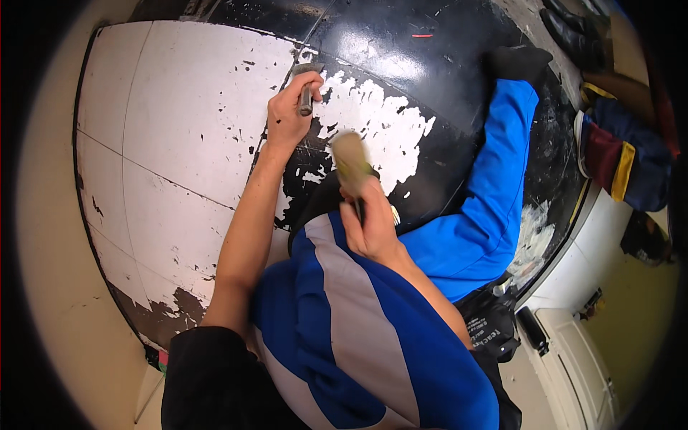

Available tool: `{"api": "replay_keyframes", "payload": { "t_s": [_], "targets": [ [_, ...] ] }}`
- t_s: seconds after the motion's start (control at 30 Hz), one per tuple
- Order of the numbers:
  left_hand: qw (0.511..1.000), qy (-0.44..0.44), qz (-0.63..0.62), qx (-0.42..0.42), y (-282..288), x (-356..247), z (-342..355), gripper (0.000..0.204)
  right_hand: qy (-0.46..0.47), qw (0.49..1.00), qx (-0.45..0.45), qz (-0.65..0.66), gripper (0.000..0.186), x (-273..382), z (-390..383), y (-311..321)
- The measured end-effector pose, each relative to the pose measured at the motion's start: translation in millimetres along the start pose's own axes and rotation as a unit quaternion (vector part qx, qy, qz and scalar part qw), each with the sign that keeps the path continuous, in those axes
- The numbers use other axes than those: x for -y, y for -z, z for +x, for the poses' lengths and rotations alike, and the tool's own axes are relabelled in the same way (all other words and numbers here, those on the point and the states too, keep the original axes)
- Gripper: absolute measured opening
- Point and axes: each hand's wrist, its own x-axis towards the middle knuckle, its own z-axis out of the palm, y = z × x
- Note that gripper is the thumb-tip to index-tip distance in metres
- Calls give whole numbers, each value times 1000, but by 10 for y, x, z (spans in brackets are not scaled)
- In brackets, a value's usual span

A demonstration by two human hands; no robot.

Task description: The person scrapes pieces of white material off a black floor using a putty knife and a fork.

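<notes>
My left hand (290,107) is closed around a short metal chisel (306,102). Its broad blade points away from me, low at the border between white and black patches of the floor covering (186,93). Closer to my body, my right hand (373,226) grips a mallet (350,152). The mallet's tan head is smeared by motion and is raised below and to the right of the chisel, apart from it. Ragged white areas (380,132) show amid the dark surface around both tools.
My blue-trousered leg (494,186) stretches out at the right. A thin red strip (423,36) lies on the black floor (444,79). Dark shoes (566,29), piled clothes (620,147) and a black plastic bag (494,322) are along the right side. A pale wall (50,179) borders the left.
</notes>
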Motion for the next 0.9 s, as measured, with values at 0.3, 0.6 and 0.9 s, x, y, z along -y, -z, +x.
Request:
{"api": "replay_keyframes", "payload": {
  "t_s": [0.3, 0.6, 0.9],
  "targets": [
    [996, 38, -16, 79, 215, -1, 86, 16, 49, 997, 27, 50, 47, 182, 147, -67],
    [997, 3, -34, 68, 103, 71, 112, 17, 56, 996, 0, 69, 28, 133, 203, -86],
    [997, 38, -34, 59, 142, 68, 57, 15, -14, 998, -3, 56, 26, 149, 216, -170]
  ]
}}
